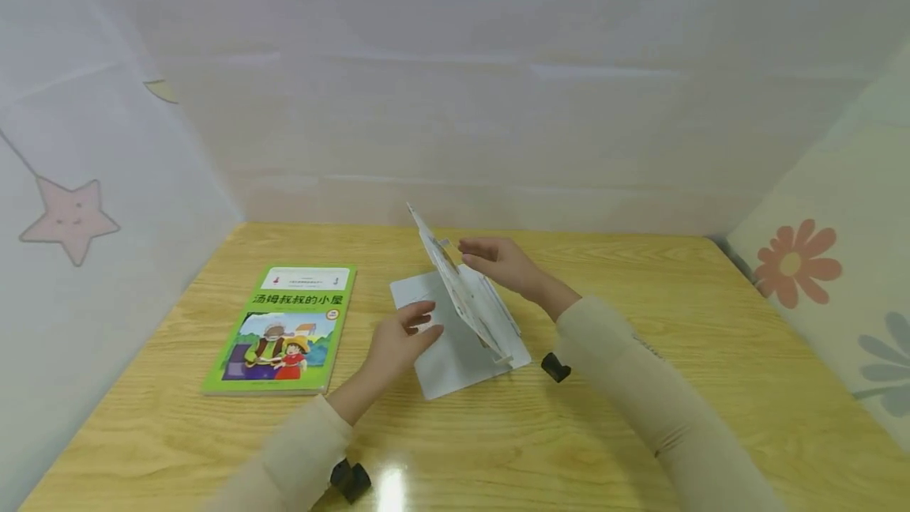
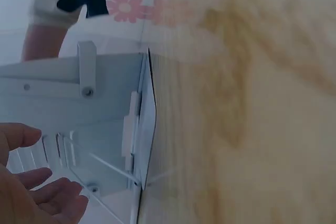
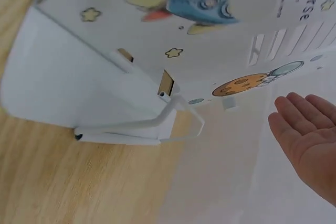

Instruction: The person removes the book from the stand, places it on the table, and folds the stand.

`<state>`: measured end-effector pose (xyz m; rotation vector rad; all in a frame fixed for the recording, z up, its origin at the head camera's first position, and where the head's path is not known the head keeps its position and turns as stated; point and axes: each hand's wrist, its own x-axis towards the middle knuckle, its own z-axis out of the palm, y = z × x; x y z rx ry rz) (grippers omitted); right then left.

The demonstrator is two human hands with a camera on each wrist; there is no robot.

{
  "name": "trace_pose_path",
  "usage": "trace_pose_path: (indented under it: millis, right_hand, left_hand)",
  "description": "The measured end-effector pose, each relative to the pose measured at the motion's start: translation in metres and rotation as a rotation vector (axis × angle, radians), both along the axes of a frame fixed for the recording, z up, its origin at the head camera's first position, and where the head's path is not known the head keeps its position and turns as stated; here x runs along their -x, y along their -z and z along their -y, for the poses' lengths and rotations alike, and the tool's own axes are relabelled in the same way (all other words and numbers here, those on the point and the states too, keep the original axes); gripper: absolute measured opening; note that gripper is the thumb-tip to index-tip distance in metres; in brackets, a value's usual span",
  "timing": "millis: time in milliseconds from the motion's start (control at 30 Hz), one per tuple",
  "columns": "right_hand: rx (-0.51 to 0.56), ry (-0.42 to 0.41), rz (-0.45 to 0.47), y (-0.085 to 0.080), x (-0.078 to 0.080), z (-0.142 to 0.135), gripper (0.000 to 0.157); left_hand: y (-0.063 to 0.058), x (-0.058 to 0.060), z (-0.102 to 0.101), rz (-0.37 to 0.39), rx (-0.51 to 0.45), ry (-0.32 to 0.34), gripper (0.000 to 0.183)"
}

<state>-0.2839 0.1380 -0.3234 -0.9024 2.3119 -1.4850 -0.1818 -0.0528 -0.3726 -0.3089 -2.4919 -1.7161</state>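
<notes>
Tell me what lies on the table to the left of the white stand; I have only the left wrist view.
Observer: A green book, cover up.
Operator: Describe the face of the stand that I can't see.
Observer: In the right wrist view, the tilted panel bears a printed blue rocket.
Operator: Report what is near that face.
Observer: The right hand; the right wrist view shows a gap between its fingertips and the panel.
</notes>
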Motion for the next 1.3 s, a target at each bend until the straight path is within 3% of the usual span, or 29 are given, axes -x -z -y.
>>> trace_pose_path:
  millis: [133,300,400,533,667,933,1300]
  right_hand:
    - [0.004,0.016,-0.050,0.000,-0.017,-0.004,0.046]
    - [0.014,-0.003,-0.043,-0.013,-0.050,-0.003,0.040]
    - [0.012,-0.014,-0.038,-0.024,-0.069,0.001,0.038]
    - [0.017,-0.019,-0.044,-0.025,-0.083,0.002,0.036]
    - [0.029,-0.011,-0.046,-0.018,-0.090,0.001,0.037]
    - [0.040,0.050,-0.070,0.017,-0.086,-0.009,0.040]
    - [0.020,0.099,-0.282,0.027,-0.097,-0.006,0.046]
  left_hand:
    - [0.006,0.016,0.014,0.072,0.149,-0.030,0.060]
    - [0.015,0.031,0.022,0.139,0.298,0.003,0.080]
    - [0.021,0.036,0.024,0.158,0.347,0.033,0.086]
    - [0.029,0.039,0.025,0.187,0.357,0.065,0.088]
    - [0.032,0.041,0.026,0.158,0.365,0.091,0.085]
    - [0.039,0.041,0.029,0.117,0.406,0.121,0.085]
    - [0.040,0.037,0.031,0.103,0.390,0.108,0.084]
